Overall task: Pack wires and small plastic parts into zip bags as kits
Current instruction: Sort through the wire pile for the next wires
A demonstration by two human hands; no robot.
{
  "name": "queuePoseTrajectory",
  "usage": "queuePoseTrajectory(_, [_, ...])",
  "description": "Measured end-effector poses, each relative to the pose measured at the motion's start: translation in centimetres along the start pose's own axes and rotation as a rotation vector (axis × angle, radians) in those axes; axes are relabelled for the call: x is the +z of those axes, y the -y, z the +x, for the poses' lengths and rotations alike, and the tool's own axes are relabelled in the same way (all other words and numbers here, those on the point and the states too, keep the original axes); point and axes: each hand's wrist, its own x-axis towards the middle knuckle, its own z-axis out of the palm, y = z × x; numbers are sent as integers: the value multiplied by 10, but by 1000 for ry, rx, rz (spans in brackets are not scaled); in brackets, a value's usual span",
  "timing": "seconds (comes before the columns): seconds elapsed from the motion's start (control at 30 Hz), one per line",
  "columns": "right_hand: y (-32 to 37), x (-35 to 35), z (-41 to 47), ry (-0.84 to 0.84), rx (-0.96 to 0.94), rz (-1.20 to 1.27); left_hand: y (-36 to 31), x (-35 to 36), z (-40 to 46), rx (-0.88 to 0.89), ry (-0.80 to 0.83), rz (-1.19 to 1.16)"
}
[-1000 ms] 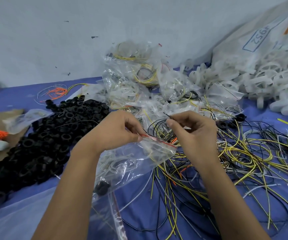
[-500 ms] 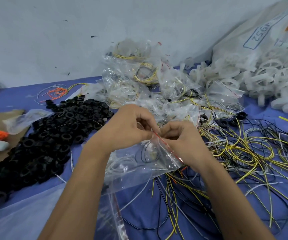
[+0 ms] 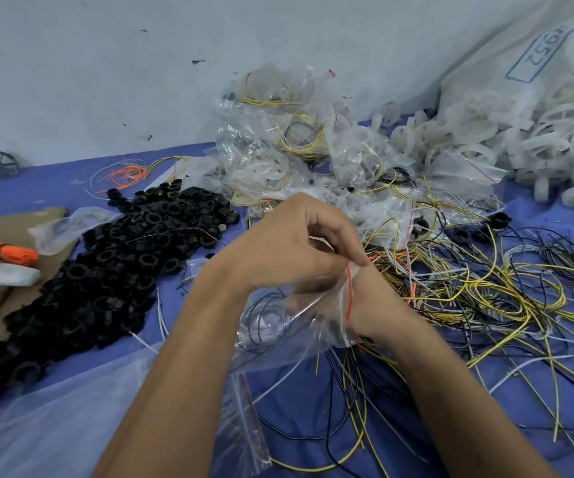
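Sealing a kit: left hand (image 3: pixel 289 250) pinches the zip bag (image 3: pixel 278 326)
Right hand (image 3: pixel 361 305) seemingly inside; withdraw, then press the red strip (image 3: pixel 348 291) end to end

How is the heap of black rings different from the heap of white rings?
The black rings lie on the left of the blue table cover; the white rings lie at the far right. The black rings look smaller and chunkier; the white rings look wider and thinner, some with spokes. The black rings lie loose on the cover; the white rings spill from a big sack. Both are heaps of round plastic parts.
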Motion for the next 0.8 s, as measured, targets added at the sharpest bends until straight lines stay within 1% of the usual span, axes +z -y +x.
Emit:
queuePoseTrajectory(0.03, [-1, 3, -1, -23, -18, -14, 0, 0, 0, 2, -7, -17])
queuePoseTrajectory(0.07, [-2, 7, 0, -53, 6, 28, 0, 0, -1, 6, -21, -24])
queuePoseTrajectory(0.13, [2, 11, 4, -104, -4, 100, 2, 0, -2, 11, -52, -31])
queuePoseTrajectory(0.2, [7, 9, 2, -83, -28, 159, 2, -1, -3, 15, -79, -47])
queuePoseTrajectory(0.23, [8, 5, 0, -69, -28, 143, 2, -2, -3, 20, -89, -56])
queuePoseTrajectory(0.3, [10, 3, -4, 54, -58, 2, 3, -3, -3, 39, -94, -61])
queuePoseTrajectory(0.37, [9, 4, -9, 255, -88, -124, 5, -3, -2, 62, -84, -61])
queuePoseTrajectory(0.4, [9, 4, -10, 290, -113, -108, 7, -1, 0, 75, -81, -59])
queuePoseTrajectory(0.43, [8, 6, -8, 287, -125, -55, 8, -1, 0, 79, -85, -60])
queuePoseTrajectory(0.5, [7, 4, -4, 167, -112, 39, 11, 2, 2, 66, -119, -88])
queuePoseTrajectory(0.57, [4, -3, 2, -30, -77, 27, 13, 5, 5, 51, -177, -108])
queuePoseTrajectory(0.63, [2, -13, 5, -185, 4, -91, 15, 10, 10, 78, -211, -68])
queuePoseTrajectory(0.67, [3, -20, 5, -249, 14, -173, 16, 15, 14, 90, -218, -44])
queuePoseTrajectory(0.73, [9, -32, 2, -353, -33, -358, 20, 26, 19, 103, -243, -1])
queuePoseTrajectory(0.8, [22, -41, -5, -406, -56, -516, 24, 39, 24, 103, -277, 16])
